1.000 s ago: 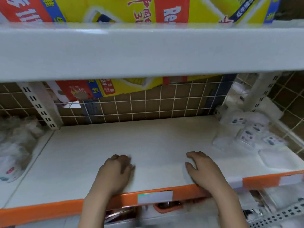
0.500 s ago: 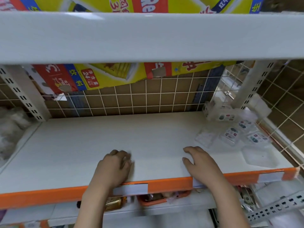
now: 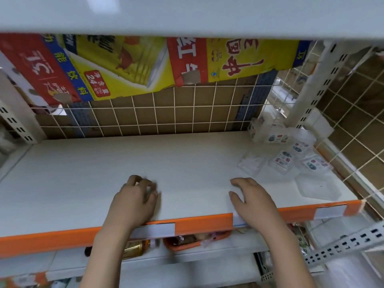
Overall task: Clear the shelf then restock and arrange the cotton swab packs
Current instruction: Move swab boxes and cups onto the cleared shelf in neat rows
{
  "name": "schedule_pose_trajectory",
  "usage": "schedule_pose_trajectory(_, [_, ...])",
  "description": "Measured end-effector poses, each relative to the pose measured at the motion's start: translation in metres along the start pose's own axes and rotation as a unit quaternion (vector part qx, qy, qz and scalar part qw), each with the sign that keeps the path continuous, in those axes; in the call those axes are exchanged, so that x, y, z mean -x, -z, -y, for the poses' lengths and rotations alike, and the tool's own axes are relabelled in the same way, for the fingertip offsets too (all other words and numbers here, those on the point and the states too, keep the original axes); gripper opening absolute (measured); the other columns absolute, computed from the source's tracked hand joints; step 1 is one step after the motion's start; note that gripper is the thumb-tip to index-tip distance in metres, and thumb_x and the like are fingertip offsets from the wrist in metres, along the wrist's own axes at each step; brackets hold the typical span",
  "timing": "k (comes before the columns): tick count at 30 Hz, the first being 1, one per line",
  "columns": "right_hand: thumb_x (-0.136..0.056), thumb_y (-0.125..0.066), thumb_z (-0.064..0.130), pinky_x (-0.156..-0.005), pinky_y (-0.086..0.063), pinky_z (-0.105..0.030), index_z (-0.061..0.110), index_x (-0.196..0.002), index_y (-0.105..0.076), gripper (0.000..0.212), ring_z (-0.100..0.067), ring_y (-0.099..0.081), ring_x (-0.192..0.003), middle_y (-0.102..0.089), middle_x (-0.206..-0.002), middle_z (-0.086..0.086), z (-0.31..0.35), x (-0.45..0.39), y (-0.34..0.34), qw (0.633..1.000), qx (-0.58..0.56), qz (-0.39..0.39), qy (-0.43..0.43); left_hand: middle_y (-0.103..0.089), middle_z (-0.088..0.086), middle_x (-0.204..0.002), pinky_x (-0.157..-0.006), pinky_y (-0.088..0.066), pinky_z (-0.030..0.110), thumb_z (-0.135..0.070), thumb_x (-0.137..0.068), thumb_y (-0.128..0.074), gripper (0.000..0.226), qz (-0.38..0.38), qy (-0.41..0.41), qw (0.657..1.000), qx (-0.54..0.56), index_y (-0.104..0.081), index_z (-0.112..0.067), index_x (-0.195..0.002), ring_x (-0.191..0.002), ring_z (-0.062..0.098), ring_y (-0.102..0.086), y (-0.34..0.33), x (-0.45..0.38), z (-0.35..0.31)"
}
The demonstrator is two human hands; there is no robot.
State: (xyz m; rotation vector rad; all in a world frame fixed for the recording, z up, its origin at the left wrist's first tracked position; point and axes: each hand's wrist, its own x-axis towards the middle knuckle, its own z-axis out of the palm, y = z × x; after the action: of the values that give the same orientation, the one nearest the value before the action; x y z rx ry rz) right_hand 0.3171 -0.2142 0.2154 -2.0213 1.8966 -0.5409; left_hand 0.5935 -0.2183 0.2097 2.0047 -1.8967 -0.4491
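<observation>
1. The cotton swab packs (image 3: pixel 286 154) lay heaped at the shelf's (image 3: pixel 104 183) right end, some tipped against the wire grid (image 3: pixel 145 117).
2. My left hand (image 3: pixel 135 200) and right hand (image 3: pixel 252 199) rested on the shelf, fingers loosely curled, holding nothing.
3. Both hands stayed where they were a second before.

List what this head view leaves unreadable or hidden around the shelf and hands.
- Labels on the cotton swab packs: too small and blurred.
- Left hand fingertips: motion-blurred, contact with the shelf unclear.
- Lower-shelf items: hidden behind the orange shelf edge.
- Top shelf contents: cut off by the frame.
</observation>
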Motion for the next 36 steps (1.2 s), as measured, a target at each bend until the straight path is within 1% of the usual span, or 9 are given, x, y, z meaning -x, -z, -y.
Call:
schedule_pose_trajectory(8, [-0.094, -0.051, 0.025, -0.091, -0.041, -0.029, 0.018, -0.132, -0.05, 0.039, -0.021, -0.05, -0.118, -0.052, -0.132, -0.003, -0.049, -0.017, 0.047, 0.999, 0.0, -0.042, 0.012, -0.056, 0.006, -0.117, -0.083, -0.048, 0.035, -0.039, -0.092, -0.049, 0.033, -0.019, 0.002, 1.0, -0.02, -0.059, -0.02, -0.117, -0.102, 0.03, -0.058, -0.024, -0.009, -0.064])
schedule_pose_trajectory(13, [-0.091, -0.056, 0.021, -0.1, -0.039, -0.036, 0.013, -0.13, -0.054, 0.039, -0.026, -0.047, -0.119, -0.055, -0.128, -0.009, -0.096, -0.022, 0.068, 0.998, 0.005, -0.06, 0.002, -0.058, 0.007, -0.107, -0.081, -0.047, 0.036, -0.039, -0.092, -0.045, 0.031, 0.004, -0.048, 0.999, -0.012, -0.058, -0.015, -0.108, -0.099, 0.03, -0.057, -0.052, -0.018, -0.129])
schedule_pose_trajectory(18, [-0.091, -0.056, 0.02, -0.101, -0.033, -0.031, 0.011, -0.13, -0.053, 0.04, -0.026, -0.043, -0.123, -0.053, -0.131, -0.009, -0.132, -0.025, 0.08, 0.998, -0.005, -0.068, -0.001, -0.048, 0.008, -0.133, -0.093, -0.042, 0.034, -0.037, -0.088, -0.051, 0.049, 0.018, -0.092, 0.996, -0.005, -0.047, -0.013, -0.13, -0.117, 0.028, -0.047, -0.078, -0.047, -0.192])
schedule_pose_trajectory(21, [-0.091, -0.056, 0.02, -0.102, -0.03, -0.027, 0.011, -0.133, -0.05, 0.043, -0.024, -0.04, -0.126, -0.05, -0.134, -0.008, -0.15, -0.024, 0.086, 0.998, -0.012, -0.061, -0.004, -0.032, 0.005, -0.148, -0.105, -0.034, 0.037, -0.051, -0.083, -0.062, 0.083, 0.079, -0.083, 0.993, -0.032, -0.022, -0.018, -0.147, -0.133, 0.026, -0.031, -0.091, -0.07, -0.22])
schedule_pose_trajectory(23, [-0.092, -0.056, 0.02, -0.104, -0.028, -0.027, 0.011, -0.134, -0.048, 0.044, -0.024, -0.038, -0.128, -0.048, -0.136, -0.008, -0.159, -0.023, 0.089, 0.998, -0.018, -0.055, -0.006, -0.027, 0.005, -0.151, -0.108, -0.031, 0.04, -0.059, -0.076, -0.065, 0.098, 0.104, -0.075, 0.991, -0.048, -0.012, -0.019, -0.149, -0.137, 0.027, -0.024, -0.099, -0.081, -0.233])
schedule_pose_trajectory(26, [-0.092, -0.055, 0.021, -0.105, -0.026, -0.026, 0.014, -0.135, -0.047, 0.044, -0.021, -0.035, -0.13, -0.045, -0.139, -0.005, -0.168, -0.023, 0.09, 0.998, -0.024, -0.055, -0.006, -0.023, 0.006, -0.153, -0.108, -0.028, 0.04, -0.06, -0.075, -0.066, 0.105, 0.12, -0.057, 0.989, -0.059, -0.006, -0.019, -0.15, -0.14, 0.028, -0.02, -0.112, -0.09, -0.243])
schedule_pose_trajectory(28, [-0.092, -0.055, 0.022, -0.105, -0.027, -0.026, 0.015, -0.135, -0.047, 0.045, -0.02, -0.036, -0.13, -0.045, -0.138, -0.004, -0.172, -0.025, 0.09, 0.998, -0.024, -0.056, -0.001, -0.027, 0.006, -0.152, -0.108, -0.029, 0.039, -0.058, -0.077, -0.065, 0.102, 0.124, -0.044, 0.989, -0.068, -0.006, -0.018, -0.15, -0.139, 0.028, -0.024, -0.118, -0.093, -0.246])
schedule_pose_trajectory(33, [-0.091, -0.057, 0.02, -0.108, -0.028, -0.031, 0.014, -0.134, -0.047, 0.045, -0.022, -0.038, -0.128, -0.047, -0.136, -0.005, -0.172, -0.037, 0.089, 0.998, -0.025, -0.061, 0.022, -0.054, 0.001, -0.129, -0.092, -0.034, 0.032, -0.045, -0.082, -0.06, 0.056, 0.057, -0.051, 0.992, -0.101, -0.041, -0.022, -0.13, -0.118, 0.023, -0.05, -0.114, -0.084, -0.247])
schedule_pose_trajectory(36, [-0.092, -0.055, 0.02, -0.108, -0.025, -0.028, 0.013, -0.135, -0.047, 0.044, -0.021, -0.037, -0.128, -0.046, -0.136, -0.005, -0.165, -0.052, 0.09, 0.996, -0.032, -0.065, 0.044, -0.052, 0.0, -0.128, -0.088, -0.035, 0.032, -0.043, -0.079, -0.062, 0.056, 0.023, -0.028, 0.997, -0.067, -0.04, -0.021, -0.127, -0.114, 0.024, -0.051, -0.108, -0.073, -0.236])
